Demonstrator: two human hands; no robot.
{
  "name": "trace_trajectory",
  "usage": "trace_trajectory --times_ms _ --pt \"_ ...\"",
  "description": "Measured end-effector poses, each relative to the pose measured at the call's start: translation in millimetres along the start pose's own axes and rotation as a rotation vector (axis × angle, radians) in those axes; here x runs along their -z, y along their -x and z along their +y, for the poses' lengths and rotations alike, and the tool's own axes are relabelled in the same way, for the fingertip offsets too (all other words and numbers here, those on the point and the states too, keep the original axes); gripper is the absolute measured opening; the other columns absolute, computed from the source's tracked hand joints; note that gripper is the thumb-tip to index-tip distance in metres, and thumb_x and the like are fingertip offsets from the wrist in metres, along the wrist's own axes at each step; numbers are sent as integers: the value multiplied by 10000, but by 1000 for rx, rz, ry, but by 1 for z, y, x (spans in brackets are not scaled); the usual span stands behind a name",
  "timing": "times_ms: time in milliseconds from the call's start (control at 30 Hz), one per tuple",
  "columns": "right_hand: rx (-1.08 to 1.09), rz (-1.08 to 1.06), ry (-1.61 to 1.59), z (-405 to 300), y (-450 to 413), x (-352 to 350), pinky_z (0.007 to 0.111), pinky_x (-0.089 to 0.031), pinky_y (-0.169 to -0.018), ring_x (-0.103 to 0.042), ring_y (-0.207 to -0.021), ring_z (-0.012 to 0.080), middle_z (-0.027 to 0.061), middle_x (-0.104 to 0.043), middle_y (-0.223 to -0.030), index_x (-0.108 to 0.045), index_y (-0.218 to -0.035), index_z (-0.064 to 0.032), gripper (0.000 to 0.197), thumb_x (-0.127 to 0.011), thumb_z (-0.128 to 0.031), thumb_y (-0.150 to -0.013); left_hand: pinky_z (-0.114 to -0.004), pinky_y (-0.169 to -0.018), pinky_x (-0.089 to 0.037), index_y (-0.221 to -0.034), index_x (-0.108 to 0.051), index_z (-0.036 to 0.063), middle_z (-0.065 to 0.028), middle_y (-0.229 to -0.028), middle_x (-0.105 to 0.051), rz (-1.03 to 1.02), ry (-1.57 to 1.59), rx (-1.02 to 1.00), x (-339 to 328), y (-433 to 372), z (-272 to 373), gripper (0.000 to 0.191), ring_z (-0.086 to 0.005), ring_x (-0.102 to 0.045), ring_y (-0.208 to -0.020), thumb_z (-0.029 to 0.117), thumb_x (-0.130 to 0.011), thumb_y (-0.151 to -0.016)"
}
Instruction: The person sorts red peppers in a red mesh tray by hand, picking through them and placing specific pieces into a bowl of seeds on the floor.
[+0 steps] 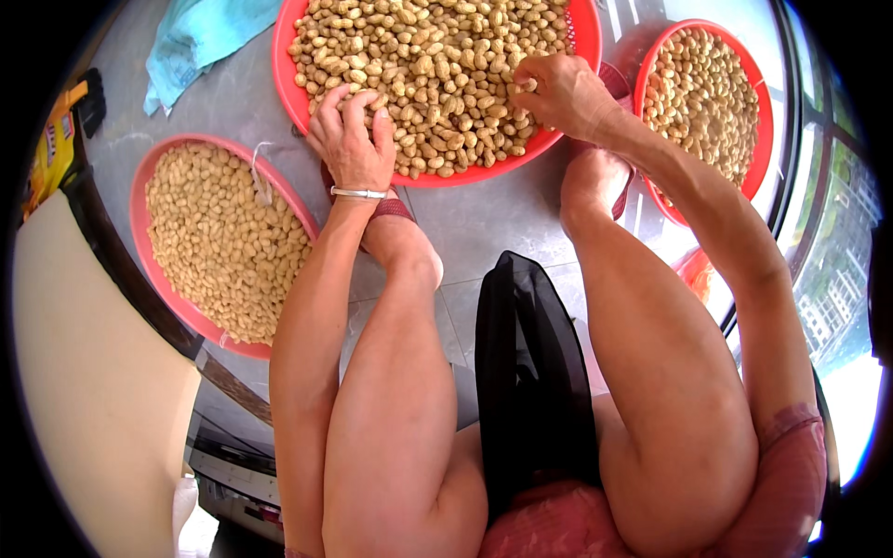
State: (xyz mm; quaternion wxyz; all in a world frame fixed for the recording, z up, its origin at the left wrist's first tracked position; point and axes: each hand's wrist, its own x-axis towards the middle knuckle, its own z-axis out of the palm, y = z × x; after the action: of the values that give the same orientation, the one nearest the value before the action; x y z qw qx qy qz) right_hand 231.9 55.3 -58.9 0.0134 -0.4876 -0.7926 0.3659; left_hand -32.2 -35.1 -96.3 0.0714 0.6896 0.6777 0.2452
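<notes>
Before me on the floor is a wide red plastic basket [282, 66], filled with unshelled peanuts [432, 77]. My left hand [354, 143], with a silver bracelet [359, 192] at the wrist, rests over the basket's near left rim. Its fingers are spread and touch the peanuts; whether one is held under the fingertips is hidden. Over the right side of the same basket, my right hand [561, 94] pinches a peanut [528, 85] between thumb and curled fingers.
A pink basket [143, 174] of peanuts stands at left, and a smaller red basket [767, 118] of peanuts at right near a window [830, 279]. A blue cloth or bag [202, 42] lies at upper left. My sandalled feet [593, 181] flank the front basket.
</notes>
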Motion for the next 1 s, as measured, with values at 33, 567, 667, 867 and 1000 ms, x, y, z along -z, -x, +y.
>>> trace_trajectory --times_ms 33,567,667,867,1000 --pt "20 38 -22 0 0 -1 368 -522 -595 -644 -603 213 141 -636 -648 -660 -911 -11 205 -638 -176 -792 -474 -971 -293 -1044 -584 161 -85 -1213 -479 2 -6 -1 0 0 0 240 -314 -419 -1134 195 -625 -810" --pt "-108 150 -34 10 6 31 388 -525 -735 -661 -698 285 143 -659 -711 -605 -1018 -39 285 -641 -224 -805 -484 -973 -300 -1052 -579 150 -92 -1200 -479 16 -25 -11 -3 0 -1 246 -321 -418 -1149 196 -605 -811" --pt "-8 57 -91 3 11 31 393 -529 -652 -652 -642 295 150 -644 -683 -604 -1071 -83 323 -666 -218 -784 -487 -976 -298 -1050 -580 147 -94 -1203 -477 11 -34 -2 -1 0 -1 245 -323 -415 -1154 196 -604 -810" --pt "293 -97 60 2 21 0 425 -521 -643 -656 -670 305 134 -634 -682 -604 -1094 -107 336 -670 -192 -776 -490 -982 -294 -1047 -582 149 -93 -1211 -470 -9 -44 19 -3 0 3 243 -325 -410 -1165 195 -605 -809" --pt "327 6 150 8 11 -1 409 -514 -586 -650 -646 294 135 -628 -665 -596 -1096 -118 313 -638 -218 -802 -485 -975 -299 -1041 -587 153 -88 -1206 -470 -1 -44 18 -2 -1 2 239 -323 -413 -1157 196 -612 -807"
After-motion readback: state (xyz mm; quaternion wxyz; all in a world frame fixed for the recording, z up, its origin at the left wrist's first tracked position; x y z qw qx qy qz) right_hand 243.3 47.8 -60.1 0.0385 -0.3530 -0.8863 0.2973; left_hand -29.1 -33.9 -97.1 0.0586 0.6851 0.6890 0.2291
